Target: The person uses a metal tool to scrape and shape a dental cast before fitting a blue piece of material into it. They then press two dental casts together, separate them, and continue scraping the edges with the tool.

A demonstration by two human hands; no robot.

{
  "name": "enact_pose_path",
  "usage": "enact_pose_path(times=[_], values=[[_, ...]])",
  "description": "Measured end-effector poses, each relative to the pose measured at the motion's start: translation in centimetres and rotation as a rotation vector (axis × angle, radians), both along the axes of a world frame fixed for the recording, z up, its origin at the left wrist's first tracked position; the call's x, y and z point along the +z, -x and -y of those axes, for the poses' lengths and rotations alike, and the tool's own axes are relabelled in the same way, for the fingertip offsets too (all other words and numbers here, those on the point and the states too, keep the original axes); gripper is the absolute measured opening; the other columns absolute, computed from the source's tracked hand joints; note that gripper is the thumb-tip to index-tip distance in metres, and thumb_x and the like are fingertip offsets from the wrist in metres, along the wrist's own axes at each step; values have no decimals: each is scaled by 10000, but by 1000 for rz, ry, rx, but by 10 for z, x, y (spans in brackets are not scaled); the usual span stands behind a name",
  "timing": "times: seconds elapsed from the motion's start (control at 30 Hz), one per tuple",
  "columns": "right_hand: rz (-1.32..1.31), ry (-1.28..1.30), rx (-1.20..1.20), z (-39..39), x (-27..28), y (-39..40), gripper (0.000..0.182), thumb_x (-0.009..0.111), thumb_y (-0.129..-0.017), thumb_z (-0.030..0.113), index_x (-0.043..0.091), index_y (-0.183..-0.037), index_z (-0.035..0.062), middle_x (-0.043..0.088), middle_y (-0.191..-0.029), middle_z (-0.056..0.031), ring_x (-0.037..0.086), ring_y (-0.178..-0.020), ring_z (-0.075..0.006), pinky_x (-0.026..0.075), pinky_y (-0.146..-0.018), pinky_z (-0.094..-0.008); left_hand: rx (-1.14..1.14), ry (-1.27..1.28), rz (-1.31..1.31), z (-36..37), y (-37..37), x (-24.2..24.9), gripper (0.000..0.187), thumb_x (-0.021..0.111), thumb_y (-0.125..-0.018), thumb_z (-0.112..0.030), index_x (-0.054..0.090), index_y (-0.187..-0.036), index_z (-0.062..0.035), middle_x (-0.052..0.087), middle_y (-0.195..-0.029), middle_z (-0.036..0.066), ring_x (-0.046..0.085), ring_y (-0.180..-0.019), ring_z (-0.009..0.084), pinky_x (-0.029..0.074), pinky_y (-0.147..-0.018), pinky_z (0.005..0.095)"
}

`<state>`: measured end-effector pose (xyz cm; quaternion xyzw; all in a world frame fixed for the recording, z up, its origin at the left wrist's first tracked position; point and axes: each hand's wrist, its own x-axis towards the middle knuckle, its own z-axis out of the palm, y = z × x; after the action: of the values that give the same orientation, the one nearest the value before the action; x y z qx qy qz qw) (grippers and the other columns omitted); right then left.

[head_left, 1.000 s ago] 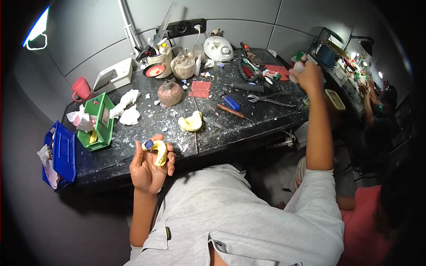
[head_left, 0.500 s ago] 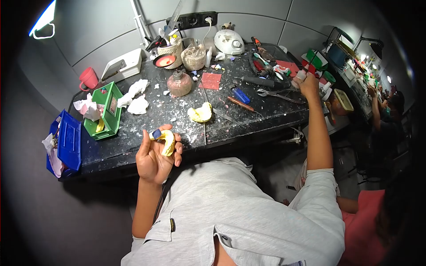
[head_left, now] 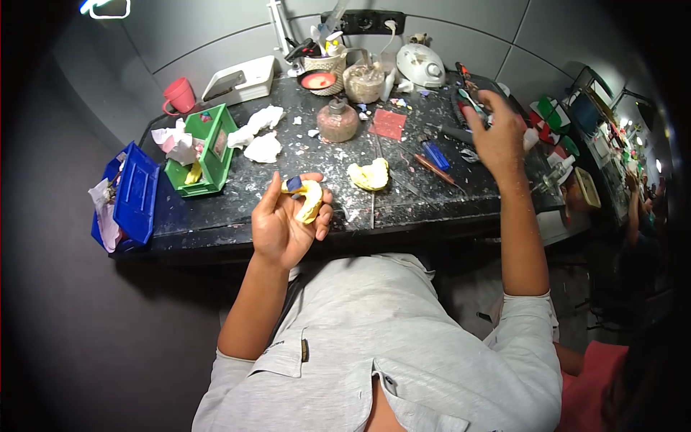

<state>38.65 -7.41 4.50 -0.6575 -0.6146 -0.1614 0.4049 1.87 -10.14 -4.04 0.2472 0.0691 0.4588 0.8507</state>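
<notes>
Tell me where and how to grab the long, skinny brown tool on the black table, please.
Pinch the long, skinny brown tool by its thicker handle, probably from above with the open right hand. It lies flat and slanted, its thin end pointing to the near right, and a small, oblong blue object lies close to its far side.

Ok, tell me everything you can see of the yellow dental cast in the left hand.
The yellow dental cast is a curved, horseshoe-like arch, matt and plaster-like, with a bumpy outer edge. A dark blue patch, possibly wax, covers part of the end near the thumb. The cast rests in the upturned left hand, between thumb and fingers, its open side facing the palm. It appears held above the near edge of the black bench. Finer tooth detail is too small to read.
</notes>
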Motion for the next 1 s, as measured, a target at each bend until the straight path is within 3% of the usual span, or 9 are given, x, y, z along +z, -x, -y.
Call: enact_pose_path(times=[0.23,0.37,0.53,0.6,0.67,0.7,0.8,0.97,1.0], values=[[-99,112,418,-34,9,91,315,766,-849,229,712,-1041,-14,729,-994,-212,714,-921,-360,547,-855,-405,56,-69,-8,-30,-8,4,655,257,-1085,-513,472,-1345,48,609,-1060,248,640,-850,305,562,-604,373],[-312,335,566,-1,9,123,396,809,-828,276,705,-1072,-18,727,-1040,-195,702,-967,-347,537,-904,-413,81,-145,68,-25,-10,-3,682,233,-1087,-526,459,-1360,57,609,-1090,263,643,-906,336,565,-681,402],[63,415,517,37,-23,123,652,903,-716,328,647,-1224,10,667,-1183,-164,648,-1095,-281,496,-969,-392,169,-111,163,-21,-7,-1,678,202,-1091,-522,474,-1320,55,630,-1130,279,667,-994,393,569,-857,474],[-57,485,380,42,-32,132,740,901,-706,397,614,-1246,-20,625,-1255,-208,582,-1194,-365,457,-1028,-451,180,-136,186,-22,-6,-5,644,244,-1094,-503,474,-1326,52,632,-1139,283,660,-1055,421,549,-939,511],[-101,427,360,40,-46,132,688,916,-695,330,633,-1213,-23,648,-1209,-199,621,-1130,-339,489,-982,-432,281,-136,248,-20,-5,-9,659,320,-1093,-468,437,-1377,114,604,-1175,313,611,-1138,460,518,-1000,521],[-207,399,390,39,-46,131,655,919,-693,295,643,-1194,-23,664,-1161,-181,636,-1083,-300,503,-949,-401,320,-143,231,-19,-4,-8,599,353,-1083,-477,469,-1349,46,631,-1155,277,633,-1124,463,506,-1026,550],[-488,307,472,34,-41,118,563,925,-701,178,667,-1165,-12,697,-1019,-76,624,-906,-130,515,-842,-279,374,-162,234,-17,-1,-8,608,370,-1077,-482,453,-1373,43,611,-1205,275,608,-1163,478,495,-1042,551],[-1049,197,747,42,-28,77,446,774,-841,-11,613,-1251,-78,691,-1133,-134,670,-1025,-159,534,-954,-278,456,-143,181,-13,-4,-2,656,419,-1058,-495,394,-1435,41,555,-1298,275,551,-1247,497,486,-1053,551],[-1066,187,781,46,-26,69,392,695,-934,96,601,-1271,-80,677,-1174,-166,671,-1029,-177,544,-946,-305,487,-123,157,-13,-5,0,681,440,-1049,-499,370,-1456,41,532,-1331,277,536,-1269,500,486,-1054,551]])
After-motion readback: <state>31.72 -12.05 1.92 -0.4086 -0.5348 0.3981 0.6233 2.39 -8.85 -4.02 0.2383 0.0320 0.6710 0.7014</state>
